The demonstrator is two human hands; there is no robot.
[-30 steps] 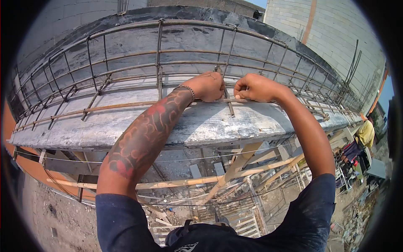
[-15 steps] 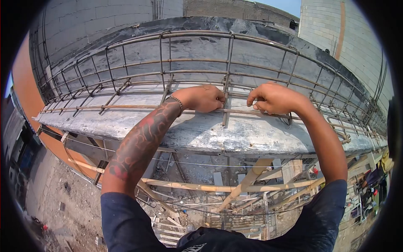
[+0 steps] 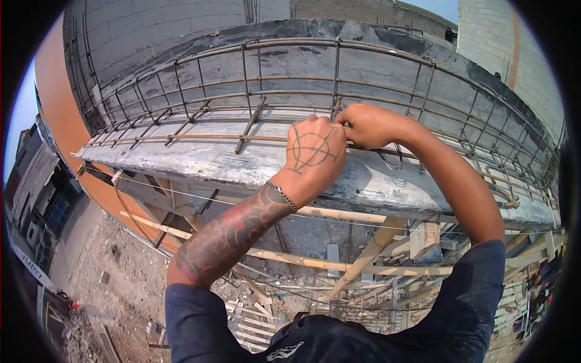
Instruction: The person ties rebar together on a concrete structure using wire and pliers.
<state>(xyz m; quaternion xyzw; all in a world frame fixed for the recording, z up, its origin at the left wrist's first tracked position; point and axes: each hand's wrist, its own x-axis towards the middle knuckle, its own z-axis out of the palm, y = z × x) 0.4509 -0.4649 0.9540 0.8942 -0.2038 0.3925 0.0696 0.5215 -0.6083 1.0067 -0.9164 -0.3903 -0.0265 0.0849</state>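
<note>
Fingers (image 3: 311, 123) of the left hand (image 3: 315, 154) are curling into a tight fist over the near longitudinal bar (image 3: 200, 137), with the knuckles uppermost. The back of the hand is facing us, so whatever they are clasping is hidden. Fingertips (image 3: 346, 115) of the right hand (image 3: 372, 126) are pinching together just beside the left knuckles, at the foot of an upright stirrup (image 3: 336, 72). We cannot tell whether they are nipping wire or the bar itself.

The bar, round rusty steel, is lying along the front edge of a rough, grey-streaked concrete ledge (image 3: 242, 163). It is forming the nearest member of a rebar cage (image 3: 417, 78), whose thin bars are crossing in an open rectangular grid.

Half a second earlier we were seeing the left hand lying low to the left of the stirrup, with a clear gap between the hands. Now it is standing upright in front of the crossing and touching the right hand, and our view is sitting further left.

A bare wire loop (image 3: 393, 162) is resting on the ledge under the right wrist, and a beaded bracelet (image 3: 281, 195) is circling the left wrist. A block wall (image 3: 181, 24) is rising behind the cage. Below the ledge, pale timber props (image 3: 372, 245) are slanting over rubble (image 3: 109, 266).
</note>
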